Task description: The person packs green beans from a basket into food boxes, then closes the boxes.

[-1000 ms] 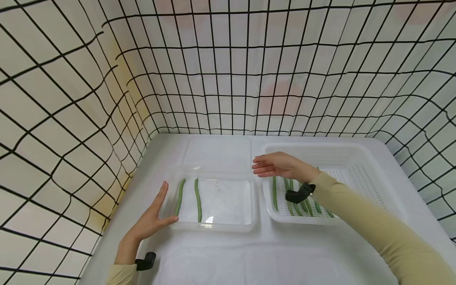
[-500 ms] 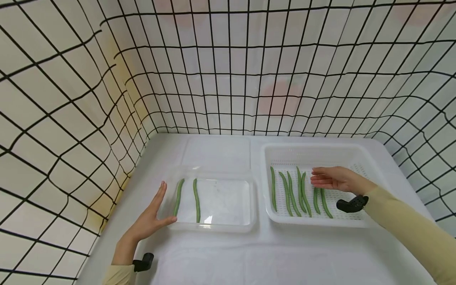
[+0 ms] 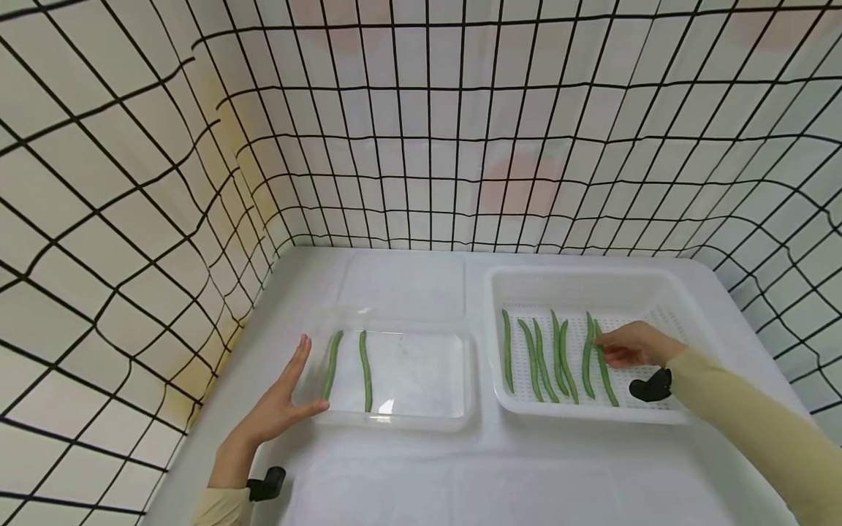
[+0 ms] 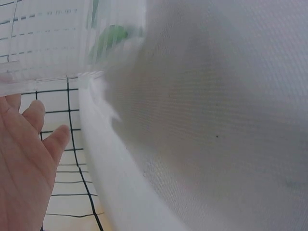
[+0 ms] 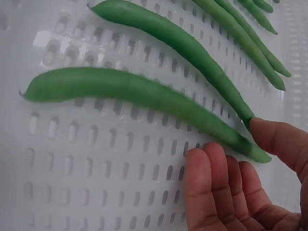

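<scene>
Since half a second ago, the right hand (image 3: 638, 345) has shifted rightward off the upper ends of two beans and curled beside the outer one. We find that green bean (image 3: 607, 376) lying inside the white basket (image 3: 592, 414), rightmost in its row. Thumb and fingers stand on either side of it, but we cannot tell whether they pinch it. Six other beans (image 3: 530, 358) lie to its left, inside the basket. Just left of the basket we see a clear tray (image 3: 421, 421) with two more beans (image 3: 365, 372) in it. Farther left of the basket, at the tray's outer side, the left hand (image 3: 279, 405) spreads thumb and fingers wide. Beneath the basket we see a white tabletop (image 3: 408, 482); behind it, black netting (image 3: 430, 138).
</scene>
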`<state>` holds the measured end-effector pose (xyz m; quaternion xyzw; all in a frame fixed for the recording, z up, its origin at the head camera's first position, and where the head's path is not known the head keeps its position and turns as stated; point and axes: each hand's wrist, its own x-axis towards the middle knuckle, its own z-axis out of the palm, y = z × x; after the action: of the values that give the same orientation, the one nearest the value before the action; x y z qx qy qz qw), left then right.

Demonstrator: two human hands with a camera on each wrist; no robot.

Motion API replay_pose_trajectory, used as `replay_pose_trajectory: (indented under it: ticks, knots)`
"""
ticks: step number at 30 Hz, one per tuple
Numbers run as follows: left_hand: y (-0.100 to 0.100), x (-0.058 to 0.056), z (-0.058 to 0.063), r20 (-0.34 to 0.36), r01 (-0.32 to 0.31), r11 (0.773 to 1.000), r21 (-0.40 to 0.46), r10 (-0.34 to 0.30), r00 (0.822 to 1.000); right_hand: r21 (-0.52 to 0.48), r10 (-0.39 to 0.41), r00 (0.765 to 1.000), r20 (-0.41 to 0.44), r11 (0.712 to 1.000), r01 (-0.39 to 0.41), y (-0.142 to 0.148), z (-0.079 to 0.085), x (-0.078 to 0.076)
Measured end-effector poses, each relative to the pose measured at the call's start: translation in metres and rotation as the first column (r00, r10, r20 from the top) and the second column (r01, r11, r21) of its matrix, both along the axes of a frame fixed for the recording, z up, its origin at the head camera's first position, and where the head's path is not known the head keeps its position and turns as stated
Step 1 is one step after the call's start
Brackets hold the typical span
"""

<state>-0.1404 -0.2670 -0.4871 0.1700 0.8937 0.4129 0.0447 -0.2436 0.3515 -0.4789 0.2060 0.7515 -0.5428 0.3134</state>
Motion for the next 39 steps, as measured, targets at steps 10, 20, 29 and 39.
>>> replay_pose_trajectory:
  ticks: [10, 20, 29, 39]
  knots:
    - [0.016, 0.014, 0.036, 0.015, 0.019, 1.0, 0.024, -0.019, 1.0, 0.037, 0.01, 1.0, -0.001, 0.999, -0.009, -0.006, -0.002, 0.0]
    - [0.016, 0.013, 0.037, 0.025, 0.015, 1.0, 0.018, -0.016, 1.0, -0.22, -0.047, 0.999, -0.015, 0.974, 0.043, -0.001, 0.005, 0.004]
    - [0.016, 0.014, 0.038, 0.017, 0.007, 1.0, 0.007, -0.007, 1.0, -0.395, -0.11, 0.994, -0.016, 0.914, 0.094, -0.001, 0.028, 0.001]
    - [0.015, 0.013, 0.036, 0.022, 0.018, 1.0, 0.014, -0.018, 1.0, -0.519, -0.127, 0.992, 0.017, 0.847, 0.117, -0.039, 0.055, -0.007]
